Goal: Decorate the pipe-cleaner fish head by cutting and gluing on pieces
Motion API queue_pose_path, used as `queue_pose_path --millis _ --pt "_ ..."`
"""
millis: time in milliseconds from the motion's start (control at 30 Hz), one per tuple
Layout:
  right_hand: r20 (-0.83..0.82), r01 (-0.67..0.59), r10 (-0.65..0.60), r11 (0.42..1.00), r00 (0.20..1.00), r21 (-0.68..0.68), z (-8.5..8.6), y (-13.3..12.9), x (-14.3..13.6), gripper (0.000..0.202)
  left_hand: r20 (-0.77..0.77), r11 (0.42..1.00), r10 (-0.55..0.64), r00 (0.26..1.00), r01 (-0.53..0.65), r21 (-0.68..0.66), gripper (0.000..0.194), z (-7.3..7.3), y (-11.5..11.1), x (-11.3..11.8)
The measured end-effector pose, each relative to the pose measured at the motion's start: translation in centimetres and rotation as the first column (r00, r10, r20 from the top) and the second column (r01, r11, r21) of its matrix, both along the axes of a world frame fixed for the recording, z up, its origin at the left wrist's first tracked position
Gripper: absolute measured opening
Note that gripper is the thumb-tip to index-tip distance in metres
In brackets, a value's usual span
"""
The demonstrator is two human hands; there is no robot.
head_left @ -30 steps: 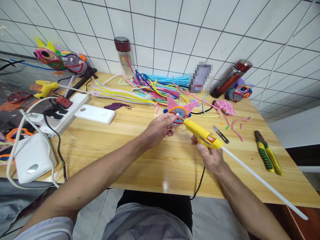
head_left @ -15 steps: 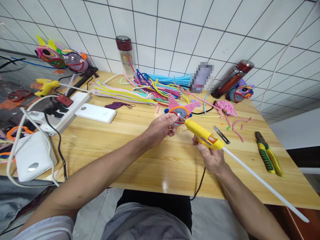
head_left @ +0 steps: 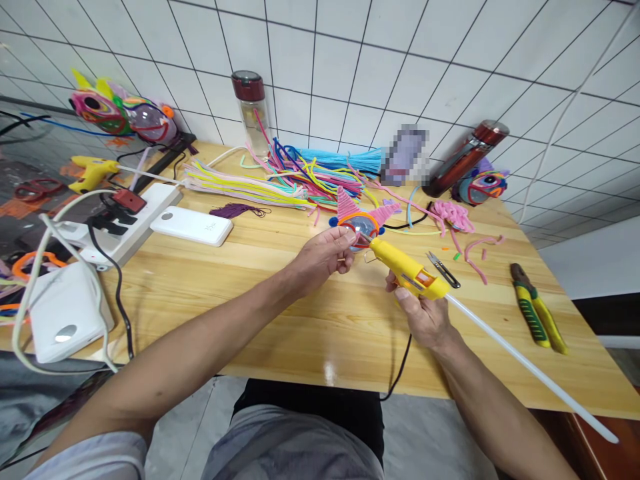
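Near the middle of the table is a clear round ornament (head_left: 363, 225) with an orange rim, pink ear-like pieces and dark blue balls at its sides. My left hand (head_left: 325, 259) pinches its lower left edge between thumb and fingers. A yellow glue gun (head_left: 407, 267) is gripped in my right hand (head_left: 423, 313), its nozzle at the ornament's lower edge beside my left fingertips. From the gun's back a long white glue stick (head_left: 530, 367) sticks out to the lower right. Whether glue is coming out is too small to tell.
Bundled pipe cleaners (head_left: 245, 187) and a clear bottle (head_left: 254, 123) stand behind. Small snips (head_left: 444, 270) and pliers (head_left: 537, 310) lie right. A power strip (head_left: 140, 223), white power bank (head_left: 193, 227) and second glue gun (head_left: 95, 173) are left. A red flask (head_left: 465, 160) is back right.
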State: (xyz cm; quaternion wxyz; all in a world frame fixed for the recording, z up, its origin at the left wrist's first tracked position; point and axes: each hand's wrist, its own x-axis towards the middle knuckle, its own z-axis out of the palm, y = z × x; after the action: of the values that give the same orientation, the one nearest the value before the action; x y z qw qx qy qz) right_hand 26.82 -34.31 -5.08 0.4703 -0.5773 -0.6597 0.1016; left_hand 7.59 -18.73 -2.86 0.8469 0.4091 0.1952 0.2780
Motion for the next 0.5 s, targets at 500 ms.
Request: queue_pose_path --millis 500 --pt "0.042 0.01 -0.01 1.0 0.999 -0.002 0.28 0.01 0.0 0.027 0.018 1.0 -0.008 1.0 0.008 0.018 0.035 0.0 0.05 -0.03"
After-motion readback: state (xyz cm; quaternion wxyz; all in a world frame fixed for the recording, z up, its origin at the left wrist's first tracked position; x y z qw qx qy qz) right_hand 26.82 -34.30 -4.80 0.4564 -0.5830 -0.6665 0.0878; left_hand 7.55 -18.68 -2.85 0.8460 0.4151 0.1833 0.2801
